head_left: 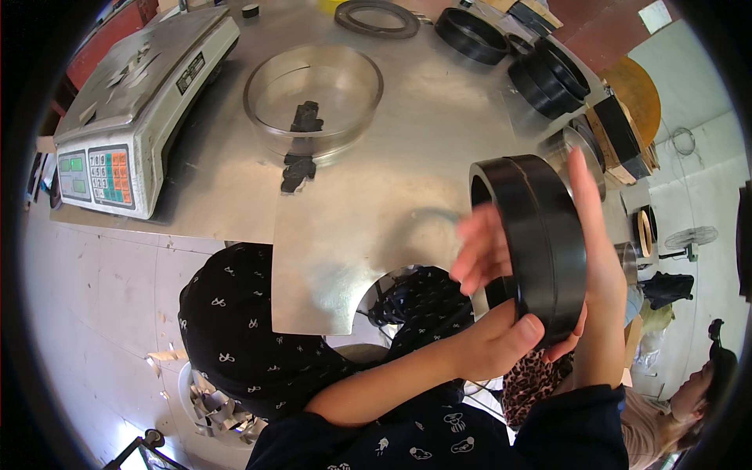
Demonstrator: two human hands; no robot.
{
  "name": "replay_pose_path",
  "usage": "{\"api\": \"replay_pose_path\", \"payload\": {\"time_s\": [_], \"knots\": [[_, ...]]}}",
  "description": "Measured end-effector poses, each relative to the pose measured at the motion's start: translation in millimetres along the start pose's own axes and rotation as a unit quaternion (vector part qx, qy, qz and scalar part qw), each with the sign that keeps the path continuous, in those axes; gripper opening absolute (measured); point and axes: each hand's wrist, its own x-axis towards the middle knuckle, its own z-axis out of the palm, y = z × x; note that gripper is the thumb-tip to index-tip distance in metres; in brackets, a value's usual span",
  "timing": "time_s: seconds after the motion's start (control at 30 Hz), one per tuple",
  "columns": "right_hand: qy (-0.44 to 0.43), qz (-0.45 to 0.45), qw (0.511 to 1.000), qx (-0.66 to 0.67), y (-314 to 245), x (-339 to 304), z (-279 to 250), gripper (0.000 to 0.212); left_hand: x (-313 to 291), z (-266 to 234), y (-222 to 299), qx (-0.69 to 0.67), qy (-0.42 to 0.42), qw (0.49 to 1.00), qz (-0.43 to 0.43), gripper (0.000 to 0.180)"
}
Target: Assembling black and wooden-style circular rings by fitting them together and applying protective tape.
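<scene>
A wide black ring [548, 243] with a thin seam line round its outer wall is held up on edge, right of the middle. My left hand [501, 337] grips its lower rim, thumb on the outer face and fingertips wrapped underneath. Beside the ring's right side is my right hand [601, 258], one digit stretched straight up. Blurred fingers, seemingly of this same hand, reach through the ring's opening and stick out on its left side. Below, a metal sheet with a curved cut-out extends over the table's near edge.
A large clear-walled metal ring [313, 137] stands on the metal table [439, 102], dark patches beside it. To the left is a scale [149, 102] with metal scraps. A flat grey ring [377, 17] and black rings [548, 78] lie far off. Another person [650, 423] is at lower right.
</scene>
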Motion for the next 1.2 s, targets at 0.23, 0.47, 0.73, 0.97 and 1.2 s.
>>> {"api": "replay_pose_path", "payload": {"time_s": [0.23,0.47,0.73,0.97,1.2], "knots": [[0.002,0.025,0.994,0.109,-9,20,21,0.053,-10,-32,-9,0.032,-0.059,0.997,0.033,0.068],[0.005,0.051,0.998,0.027,-5,13,29,0.049,-15,-40,-15,0.096,-0.086,0.992,0.013,0.074],[-0.121,-0.015,0.988,-0.098,11,7,-4,0.048,-32,-70,16,0.254,-0.038,0.966,-0.038,0.072],[-0.332,0.031,0.914,-0.231,17,16,-35,0.023,-12,-47,55,-0.167,0.138,0.973,0.078,0.093],[-0.374,-0.008,0.830,-0.414,39,15,-28,0.033,-21,-38,66,-0.417,0.208,0.881,0.085,0.073]]}}
